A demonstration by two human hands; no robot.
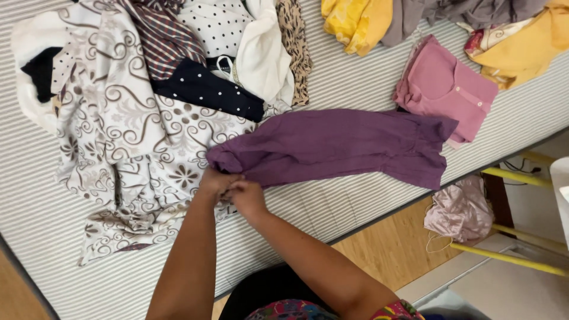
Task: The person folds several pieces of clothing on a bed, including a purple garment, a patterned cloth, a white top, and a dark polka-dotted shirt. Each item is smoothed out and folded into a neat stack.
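Both hands together, left hand (pixel 216 181) and right hand (pixel 246 195) pinching near end of purple garment (pixel 338 148). Garment stretched flat across striped mattress (pixel 355 89), beside swirl-patterned cloth (pixel 124 130).

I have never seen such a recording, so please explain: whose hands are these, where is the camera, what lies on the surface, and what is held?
There is no machine here. A person wears one camera on the head, so the picture looks down at their own two bare arms.

The left hand and right hand meet at the near end of a purple garment and seem to pinch it.

The garment lies flat on a striped mattress. Beside it lies a swirl-patterned cloth, a dotted navy piece, a folded pink shirt and yellow clothes. A pale pink bundle lies below, off the mattress.
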